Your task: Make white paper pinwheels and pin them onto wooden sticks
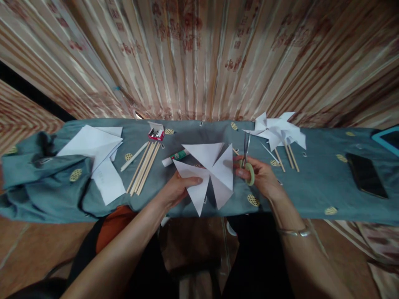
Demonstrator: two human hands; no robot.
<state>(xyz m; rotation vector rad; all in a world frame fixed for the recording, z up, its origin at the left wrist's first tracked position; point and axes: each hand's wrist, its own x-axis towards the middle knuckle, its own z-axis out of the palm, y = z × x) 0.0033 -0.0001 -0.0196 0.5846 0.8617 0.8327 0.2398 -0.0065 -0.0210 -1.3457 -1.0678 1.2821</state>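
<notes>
My left hand (181, 185) pinches a white paper sheet (222, 169) with its thumb on top. Slits run from the corners of this sheet toward its middle, splitting it into flaps. Just right of the paper, my right hand (260, 176) is closed around the scissors (250, 173), which have pale green handles and metal blades pointing away from me. Partly behind the paper lies a glue stick (176, 158) with a white and green body. Finished paper pinwheels (280, 129) on wooden sticks rest beyond my right hand.
A grey-green cloth (314, 187) covers the narrow table. Left of centre lie several wooden sticks (143, 168), a white rod (134, 156) and a small red box (156, 132) of metal pieces. White paper sheets (93, 145) lie farther left. A phone (366, 175) and a blue-edged device (388, 139) are right.
</notes>
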